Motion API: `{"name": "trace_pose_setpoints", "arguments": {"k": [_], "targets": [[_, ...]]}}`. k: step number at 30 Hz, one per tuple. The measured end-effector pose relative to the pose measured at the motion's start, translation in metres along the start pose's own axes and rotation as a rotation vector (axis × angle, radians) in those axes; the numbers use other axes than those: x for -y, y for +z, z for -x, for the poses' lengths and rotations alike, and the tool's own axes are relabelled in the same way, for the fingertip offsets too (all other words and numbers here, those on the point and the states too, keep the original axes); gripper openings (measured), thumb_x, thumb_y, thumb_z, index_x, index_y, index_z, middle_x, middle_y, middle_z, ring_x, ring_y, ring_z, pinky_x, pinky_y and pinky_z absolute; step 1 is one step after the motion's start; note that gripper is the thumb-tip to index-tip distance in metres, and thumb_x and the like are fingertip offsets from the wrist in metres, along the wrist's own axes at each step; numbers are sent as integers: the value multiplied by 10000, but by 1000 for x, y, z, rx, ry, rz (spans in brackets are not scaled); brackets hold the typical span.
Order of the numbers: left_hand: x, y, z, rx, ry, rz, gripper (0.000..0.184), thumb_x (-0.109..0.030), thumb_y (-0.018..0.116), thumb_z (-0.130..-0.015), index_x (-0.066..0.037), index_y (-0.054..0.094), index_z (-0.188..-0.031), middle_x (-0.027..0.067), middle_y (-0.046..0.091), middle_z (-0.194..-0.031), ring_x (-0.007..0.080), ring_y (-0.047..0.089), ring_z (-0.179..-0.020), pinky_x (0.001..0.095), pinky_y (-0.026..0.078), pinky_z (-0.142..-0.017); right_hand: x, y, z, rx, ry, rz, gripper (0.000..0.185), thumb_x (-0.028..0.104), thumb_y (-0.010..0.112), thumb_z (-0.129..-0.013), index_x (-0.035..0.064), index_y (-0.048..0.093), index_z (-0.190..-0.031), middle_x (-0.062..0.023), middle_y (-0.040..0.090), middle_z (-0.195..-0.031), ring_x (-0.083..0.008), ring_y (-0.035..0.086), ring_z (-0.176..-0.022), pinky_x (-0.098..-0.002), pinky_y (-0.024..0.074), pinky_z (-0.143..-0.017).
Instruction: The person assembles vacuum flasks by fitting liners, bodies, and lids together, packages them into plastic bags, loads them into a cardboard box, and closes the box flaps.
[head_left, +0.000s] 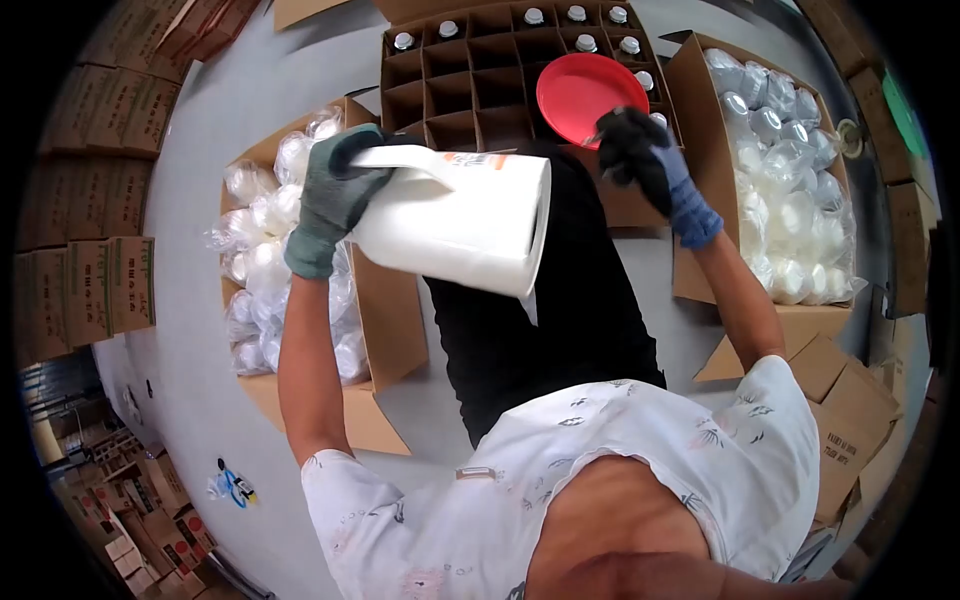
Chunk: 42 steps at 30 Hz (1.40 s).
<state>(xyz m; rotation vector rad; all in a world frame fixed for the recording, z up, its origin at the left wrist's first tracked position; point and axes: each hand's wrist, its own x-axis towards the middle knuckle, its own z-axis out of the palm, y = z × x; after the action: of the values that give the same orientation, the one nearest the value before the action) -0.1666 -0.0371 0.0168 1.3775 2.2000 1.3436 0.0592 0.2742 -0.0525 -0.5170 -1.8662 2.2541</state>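
In my left hand, in a grey-green glove, is a large white plastic jug with an orange-marked label. The fingers close around its handle end. The jug lies tilted on its side above my lap, its wide end toward the right. My right hand, in a dark and blue glove, has curled, somewhat blurred fingers at the lower edge of a round red dish. Something small and pale shows at the fingertips, too small to name. The dish overlaps a divided carton holding several bottles with pale caps.
An open carton of plastic-wrapped white containers stands at left. Another carton at right holds wrapped bottles. Stacked boxes line the left side. Flattened cardboard lies at right on the grey floor.
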Motion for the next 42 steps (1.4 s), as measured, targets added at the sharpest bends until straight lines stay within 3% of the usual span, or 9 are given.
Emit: {"name": "trace_pose_setpoints", "arguments": {"k": [6,8,12,16,24,28,34,38,42], "targets": [[48,17,2,-147,-100,236,157,-106,549,-902,-7,652,-966,87,657,-849,181,636,-748,315,517,-665,18,28,-22,-159,-514,145,386,285,570,-922,-8,533,-1171,-115,652,-983,-187,635,-974,-328,504,-838],[31,24,2,-253,-346,635,217,-170,545,-925,-2,650,-1012,75,672,-900,148,642,-781,289,525,-686,68,38,-19,300,-992,443,289,114,579,-876,1,595,-1142,-131,654,-1015,-274,609,-1038,-410,484,-900],[36,22,3,-96,-239,421,234,-154,494,-955,9,625,-1059,95,642,-1004,147,615,-885,287,511,-741,82,63,-30,345,-1310,886,551,83,684,-665,116,592,-1207,-86,626,-1047,-294,602,-959,-403,520,-805],[31,30,10,-158,-307,496,227,-156,516,-945,12,634,-1042,87,657,-962,146,627,-842,288,520,-715,75,67,-18,265,-955,808,474,83,682,-737,102,578,-1200,-104,628,-1058,-288,628,-913,-367,527,-790],[15,41,21,-227,-396,742,196,-161,624,-875,4,672,-971,82,688,-886,144,655,-761,288,546,-688,68,72,6,174,-1046,741,349,120,657,-784,77,595,-1124,-143,641,-923,-314,639,-831,-376,528,-723],[1,48,28,-347,-196,157,109,-70,632,-819,6,669,-887,26,626,-735,116,562,-665,271,470,-618,46,74,2,-58,-740,680,279,161,629,-829,50,568,-1077,-162,629,-896,-363,617,-777,-388,505,-653],[-31,52,21,-462,144,-118,85,-14,629,-775,14,644,-854,100,626,-748,204,593,-661,317,469,-632,20,50,-6,14,-466,145,310,250,597,-901,29,559,-1116,-75,626,-901,-212,639,-795,-336,507,-702],[-52,23,4,78,294,-75,150,0,654,-695,31,637,-841,136,673,-884,238,658,-845,340,513,-827,54,-12,-10,324,28,129,284,291,575,-930,71,623,-1102,-20,645,-885,-89,619,-734,-242,474,-574],[-81,61,-1,696,668,-550,272,-162,701,-638,-144,650,-904,86,600,-1089,312,545,-1108,452,429,-992,45,-47,-118,-225,-77,-166,193,275,540,-921,98,608,-890,-17,602,-677,-170,617,-628,-261,479,-523]]}}
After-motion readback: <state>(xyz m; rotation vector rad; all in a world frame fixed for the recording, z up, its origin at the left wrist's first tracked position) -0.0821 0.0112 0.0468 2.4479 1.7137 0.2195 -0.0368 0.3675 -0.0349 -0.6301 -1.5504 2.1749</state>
